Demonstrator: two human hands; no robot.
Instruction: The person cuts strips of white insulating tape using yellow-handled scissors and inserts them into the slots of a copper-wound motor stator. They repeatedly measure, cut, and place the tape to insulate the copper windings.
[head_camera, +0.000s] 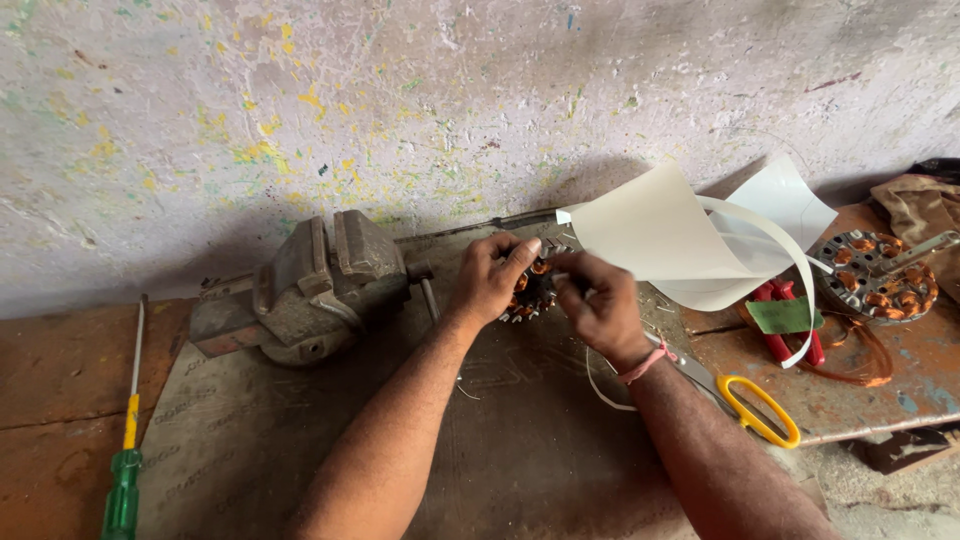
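A round motor stator with copper windings (533, 291) lies on the dark work mat (300, 440) near the wall. My left hand (492, 276) grips its left and upper rim. From the right, my right hand (602, 305) pinches the end of a curling sheet of cream insulation paper (655, 232) right at the stator's edge. The sheet arcs up and away to the right, and a narrow strip of it hangs down. Much of the stator is hidden behind my fingers.
A grey bench vise (310, 285) stands left of my hands. A green and yellow screwdriver (125, 455) lies far left. Yellow-handled scissors (755, 405), red-handled pliers (790, 330) and a second wound stator (875, 272) sit at the right.
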